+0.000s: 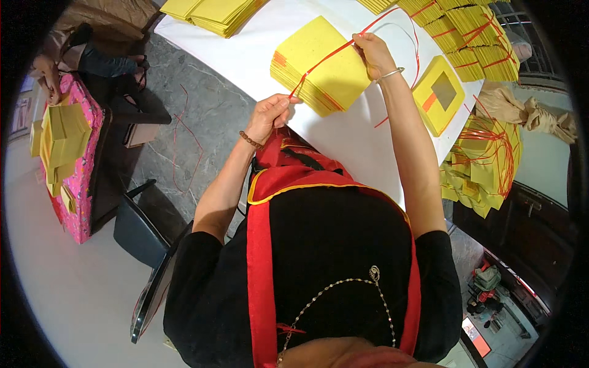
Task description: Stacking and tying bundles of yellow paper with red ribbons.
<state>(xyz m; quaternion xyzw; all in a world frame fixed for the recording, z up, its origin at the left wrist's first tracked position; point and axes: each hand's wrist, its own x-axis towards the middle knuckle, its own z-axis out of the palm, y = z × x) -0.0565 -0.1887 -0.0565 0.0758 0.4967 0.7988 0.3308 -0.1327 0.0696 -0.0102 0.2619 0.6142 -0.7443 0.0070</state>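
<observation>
The left hand [268, 116] is clenched on one end of a red string [325, 58], pinching it at the near edge of the white table [245, 55]; the right hand [373, 54] grasps the same string farther along, fingers closed on it just past the far corner of the yellow stack [319, 67]. Between the two hands the string runs taut and straight across the top of the stack; its long axis slants from the left hand, near the body, up and away to the right hand. Beyond the right hand the string loops loose over the table and trails back toward the right forearm.

The stack lies flat on the table, between the hands, one corner pointing toward the person; orange marks show on its side edges. A single yellow packet [438, 93] with a square panel lies just right of the right forearm. Tied bundles [475, 40] of yellow paper, bound with red string, crowd the far right of the table; more sheets [211, 12] lie at the far left corner; a heap of bundles [485, 165] sits below the table's right edge. Another person's hand [48, 73] rests near a pink box [76, 165] of yellow paper, well apart on the left.
</observation>
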